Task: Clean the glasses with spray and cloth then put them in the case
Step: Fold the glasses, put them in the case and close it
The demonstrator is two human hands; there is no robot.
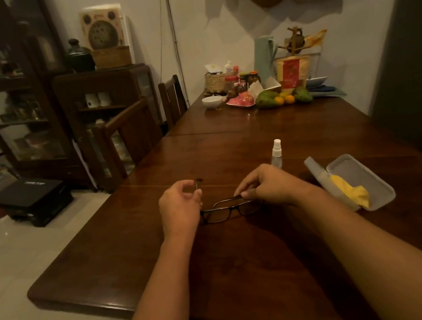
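Dark-framed glasses point(223, 212) are held just above the wooden table point(253, 279), between my two hands. My left hand point(180, 207) pinches the left temple arm, whose tip sticks up past the fingers. My right hand point(268, 186) pinches the frame's top edge at the right lens. A small clear spray bottle point(277, 153) with a white nozzle stands upright just beyond my right hand. To the right lies the open grey glasses case point(371, 182), with a yellow cloth point(352, 191) inside it.
At the table's far end stand a white bowl point(212, 101), jars, a basket, a pink plate and fruit point(282, 98). Two wooden chairs point(132, 134) stand along the left side. Dark cabinets line the left wall.
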